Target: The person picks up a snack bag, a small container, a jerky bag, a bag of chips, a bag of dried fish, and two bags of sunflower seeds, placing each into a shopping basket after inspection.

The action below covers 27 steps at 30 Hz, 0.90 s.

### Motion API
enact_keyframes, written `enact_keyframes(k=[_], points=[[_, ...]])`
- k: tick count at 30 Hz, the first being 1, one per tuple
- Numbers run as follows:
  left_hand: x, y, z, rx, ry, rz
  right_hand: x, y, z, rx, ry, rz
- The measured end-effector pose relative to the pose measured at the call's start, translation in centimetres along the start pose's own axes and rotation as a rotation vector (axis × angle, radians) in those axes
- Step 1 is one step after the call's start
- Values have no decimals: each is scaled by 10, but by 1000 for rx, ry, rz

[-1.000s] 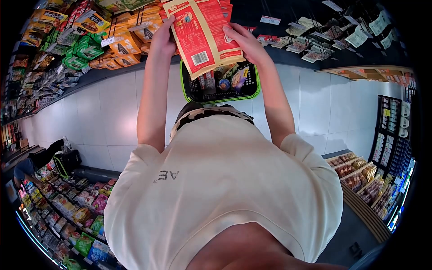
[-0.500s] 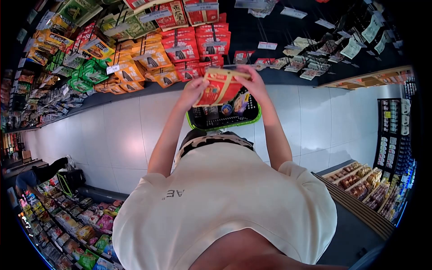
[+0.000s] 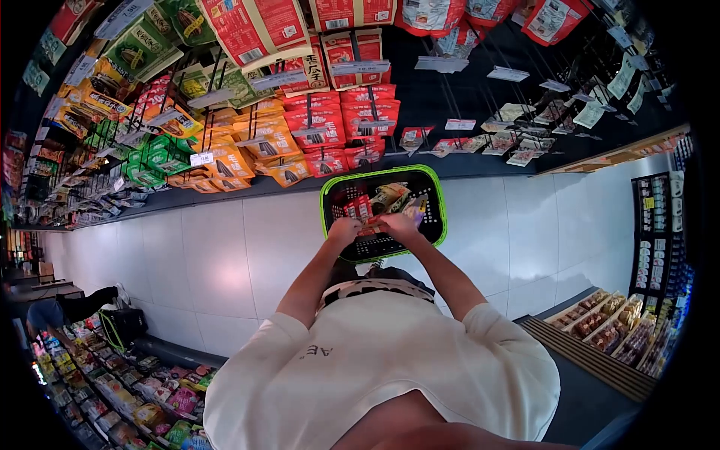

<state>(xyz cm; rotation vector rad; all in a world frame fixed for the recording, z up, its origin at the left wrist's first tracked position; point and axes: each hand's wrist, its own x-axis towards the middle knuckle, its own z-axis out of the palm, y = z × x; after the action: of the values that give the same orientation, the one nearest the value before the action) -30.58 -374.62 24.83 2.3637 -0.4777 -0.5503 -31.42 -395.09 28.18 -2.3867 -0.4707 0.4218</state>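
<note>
Down in the shopping basket [image 3: 326, 196], black with a bright green rim, both of my hands hold a red snack packet [image 3: 369, 226]. My left hand [image 3: 343, 231] is closed at the packet's left side. On its right side, my right hand [image 3: 399, 227] has its fingers bent round the edge. The packet is mostly hidden by my hands and seen nearly edge-on. Beyond it in the basket lie a red-and-white packet [image 3: 358, 206], a yellow-brown packet [image 3: 390, 196] and a purple-and-white packet [image 3: 414, 208].
Hanging snack bags fill the rack ahead, with orange bags [image 3: 266, 139] and red bags [image 3: 315, 124] nearest the basket. Pale floor tiles [image 3: 217, 255] form the aisle. A wooden display [image 3: 600, 322] stands at right. Another person [image 3: 60, 311] bends over shelves at far left.
My hands have lowered the red packet from above the basket's far edge into the basket. The camera view has shifted, so basket and racks appear differently placed.
</note>
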Motion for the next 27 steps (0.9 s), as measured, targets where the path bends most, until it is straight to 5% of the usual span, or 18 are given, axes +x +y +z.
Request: enact_keyframes(k=[11,20,22,27], points=[[-10,-27,37,-121,1,-366,17,39,85,-156,-113,193],[-45,-63,41,-154,-88,-402,-3,61,118,-54,-170,400],[-58,-80,48,-175,-101,-430,-6,67,123,-46,-269,574],[-87,-98,51,-65,-172,-416,-14,78,135,65,-225,359]])
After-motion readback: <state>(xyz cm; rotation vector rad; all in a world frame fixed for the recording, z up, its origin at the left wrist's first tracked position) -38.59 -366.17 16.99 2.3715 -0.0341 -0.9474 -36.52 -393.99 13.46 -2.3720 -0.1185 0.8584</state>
